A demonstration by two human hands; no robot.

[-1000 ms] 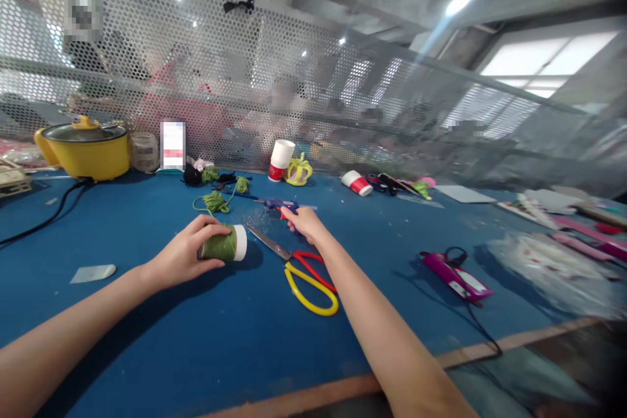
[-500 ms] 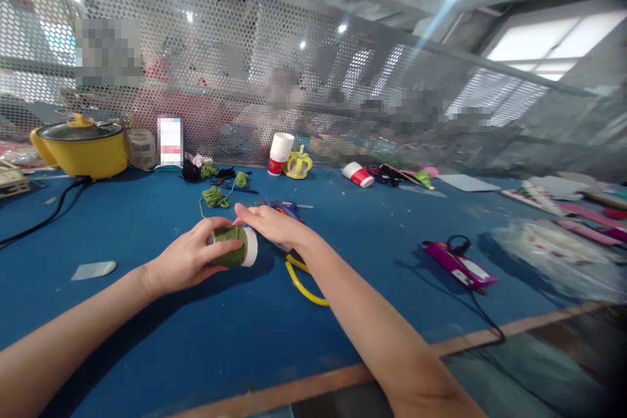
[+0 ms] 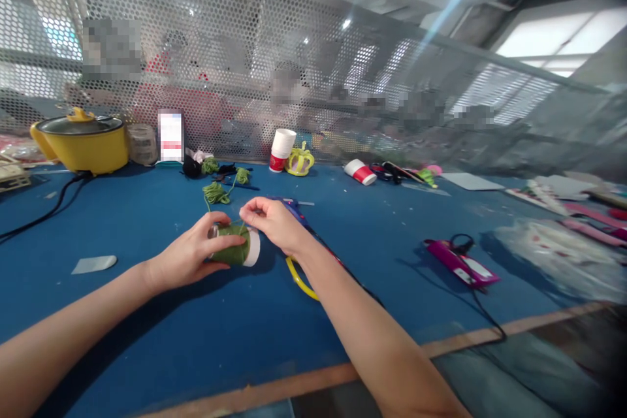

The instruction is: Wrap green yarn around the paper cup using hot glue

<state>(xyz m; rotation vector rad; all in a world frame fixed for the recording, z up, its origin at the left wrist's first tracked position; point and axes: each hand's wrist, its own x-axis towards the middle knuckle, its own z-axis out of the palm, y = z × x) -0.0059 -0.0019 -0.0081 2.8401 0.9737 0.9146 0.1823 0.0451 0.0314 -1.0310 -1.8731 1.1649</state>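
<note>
A white paper cup wrapped in green yarn (image 3: 234, 249) lies on its side on the blue table (image 3: 147, 333). My left hand (image 3: 189, 256) is wrapped round it from the left. My right hand (image 3: 272, 222) hovers just above the cup's right end, its fingers pinched on a thin green yarn strand that runs to the cup. Yellow-handled scissors (image 3: 300, 277) lie under my right forearm, mostly hidden.
A yellow electric pot (image 3: 81, 142) with a black cord stands far left. Loose green yarn (image 3: 215, 192), paper cups (image 3: 282, 149) (image 3: 360, 172) and a yellow crown shape (image 3: 300, 161) sit near the perforated screen. A magenta tool (image 3: 460, 261) with a cable lies right. People sit behind the screen.
My right hand came back from the far tools to the cup and closed into a pinch on the yarn strand. My left hand kept hold of the cup.
</note>
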